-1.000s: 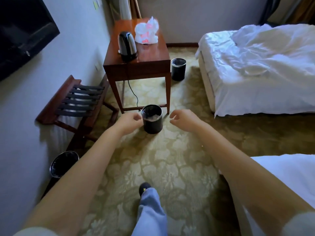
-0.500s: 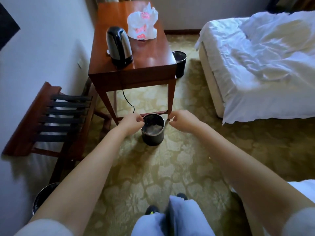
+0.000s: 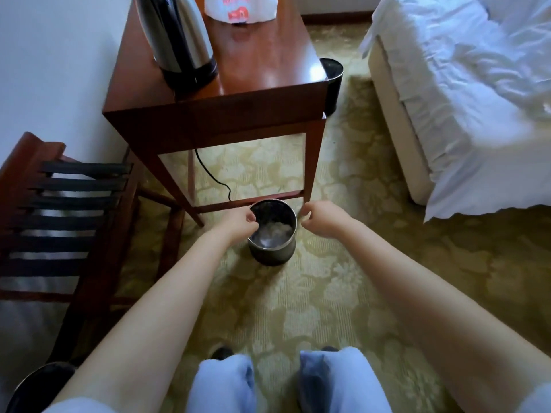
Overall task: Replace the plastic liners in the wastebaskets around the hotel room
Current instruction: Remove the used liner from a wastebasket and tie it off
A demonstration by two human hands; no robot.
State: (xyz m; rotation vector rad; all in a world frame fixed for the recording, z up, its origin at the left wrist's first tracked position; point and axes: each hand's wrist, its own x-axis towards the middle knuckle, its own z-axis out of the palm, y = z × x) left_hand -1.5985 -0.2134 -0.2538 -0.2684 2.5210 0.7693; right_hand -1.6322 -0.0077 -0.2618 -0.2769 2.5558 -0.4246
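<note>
A small dark metal wastebasket (image 3: 272, 251) stands on the carpet just in front of the wooden table's legs. A clear plastic liner (image 3: 272, 234) with pale crumpled waste sits inside it. My left hand (image 3: 238, 223) is at the left rim, with curled fingertips pinching the liner's edge. My right hand (image 3: 320, 219) is beside the right rim with its fingers curled, a small gap away and holding nothing visible.
The wooden table (image 3: 268, 84) holds a kettle (image 3: 179, 40) and a white plastic bag (image 3: 238, 7); its cord (image 3: 214, 180) trails underneath. A second wastebasket (image 3: 332, 81) stands behind the table, a third (image 3: 38, 380) at the bottom left. Luggage rack (image 3: 68, 216) is left, bed (image 3: 462, 99) right.
I have moved closer and bent lower over the wastebasket. Both hands came in to its rim, and the left now reaches the liner's edge.
</note>
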